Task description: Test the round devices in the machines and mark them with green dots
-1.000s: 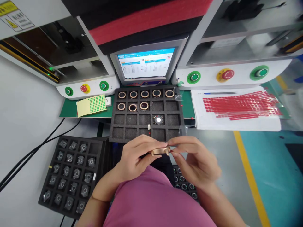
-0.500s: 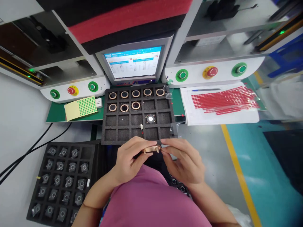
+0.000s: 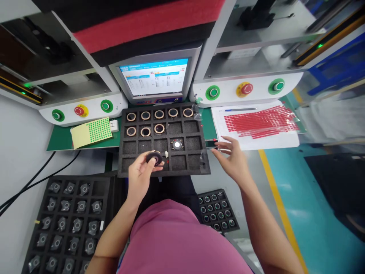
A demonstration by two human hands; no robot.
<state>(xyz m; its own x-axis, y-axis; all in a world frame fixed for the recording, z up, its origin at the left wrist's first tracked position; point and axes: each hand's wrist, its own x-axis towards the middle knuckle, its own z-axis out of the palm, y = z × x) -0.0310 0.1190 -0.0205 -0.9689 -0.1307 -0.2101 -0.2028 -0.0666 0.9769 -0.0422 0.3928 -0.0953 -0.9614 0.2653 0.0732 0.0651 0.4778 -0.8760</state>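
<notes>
In my left hand (image 3: pixel 140 177) is a round watch case (image 3: pixel 154 158) with a dark face and gold-coloured edge, pinched between thumb and fingers over the tray's front row. My right hand (image 3: pixel 232 160) is off the tray's right side, by the table edge, fingers stretched and apart. Close to its fingertips is something thin that I cannot make out. The black foam tray (image 3: pixel 186 161) holds several gold-rimmed round watch cases (image 3: pixel 159 114) in its two back rows. One watch case with a white round centre (image 3: pixel 177 144) sits in the third row.
Red stickers (image 3: pixel 259 121) and a pen (image 3: pixel 241 110) lie on white paper at the right. Green-dotted yellow sheet (image 3: pixel 91 133) at the left. Behind stand a monitor (image 3: pixel 155 78) and button panels (image 3: pixel 246 89). Lower trays (image 3: pixel 102 188) (image 3: pixel 232 224) hold several parts.
My hands have parted. The left has carried the watch case forward and left, over the tray, and tilted it face up. The right has let go and reached forward to the table edge.
</notes>
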